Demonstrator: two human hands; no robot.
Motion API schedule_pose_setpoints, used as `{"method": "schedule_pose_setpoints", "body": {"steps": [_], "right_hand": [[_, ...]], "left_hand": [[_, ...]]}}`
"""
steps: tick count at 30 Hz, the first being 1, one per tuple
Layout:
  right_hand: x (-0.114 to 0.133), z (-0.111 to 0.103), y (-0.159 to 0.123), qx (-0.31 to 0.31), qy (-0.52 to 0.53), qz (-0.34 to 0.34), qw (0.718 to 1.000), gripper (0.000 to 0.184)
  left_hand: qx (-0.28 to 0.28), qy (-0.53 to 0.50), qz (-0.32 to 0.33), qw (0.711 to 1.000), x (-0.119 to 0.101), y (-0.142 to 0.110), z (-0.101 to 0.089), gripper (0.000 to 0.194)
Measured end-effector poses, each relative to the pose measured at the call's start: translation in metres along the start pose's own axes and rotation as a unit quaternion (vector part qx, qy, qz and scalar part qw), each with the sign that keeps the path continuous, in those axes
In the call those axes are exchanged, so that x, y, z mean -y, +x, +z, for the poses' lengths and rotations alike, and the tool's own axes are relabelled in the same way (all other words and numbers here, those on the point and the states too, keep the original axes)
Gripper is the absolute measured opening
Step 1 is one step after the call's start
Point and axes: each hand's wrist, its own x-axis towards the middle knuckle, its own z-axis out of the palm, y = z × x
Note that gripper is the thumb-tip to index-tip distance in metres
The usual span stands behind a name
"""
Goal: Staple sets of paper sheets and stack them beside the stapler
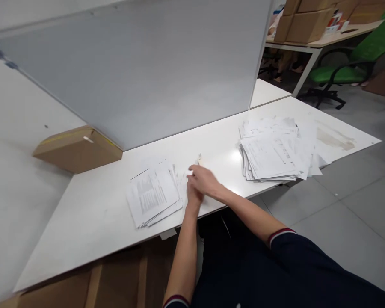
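Observation:
My right hand point(205, 181) reaches across and overlaps my left hand point(195, 196) above the white table. The fingers of my right hand are curled; what is in them, if anything, is hidden. Most of my left hand's fingers are covered by the right one and blurred. A small pale object point(200, 159) shows just beyond the fingers, too small to name. Close to the left of my hands lies a loose stack of printed papers point(154, 194). Farther right is a larger, untidy pile of printed sheets point(269, 156).
A grey-white panel point(179, 72) rises along the table's point(93, 214) back edge. At the left, a cardboard box point(78, 149) stands by the wall. Behind on the right are a green chair point(340, 75), cardboard boxes point(303, 25) on another desk, and part of a person.

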Motion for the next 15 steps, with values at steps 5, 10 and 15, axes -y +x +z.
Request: {"method": "schedule_pose_setpoints", "body": {"steps": [5,10,15], "right_hand": [[-0.086,-0.076,-0.042,-0.235,-0.191,0.119,0.946,0.034],[-0.141,-0.097,-0.049,-0.25,-0.285,0.249,0.891,0.051],[-0.154,-0.088,-0.044,-0.233,-0.275,0.245,0.9,0.033]], "left_hand": [[0.001,0.075,0.027,0.997,-0.01,-0.003,-0.005,0.053],[-0.013,0.094,0.033,0.995,-0.01,-0.003,-0.005,0.053],[-0.018,0.087,0.034,0.995,-0.01,-0.004,-0.006,0.052]]}}
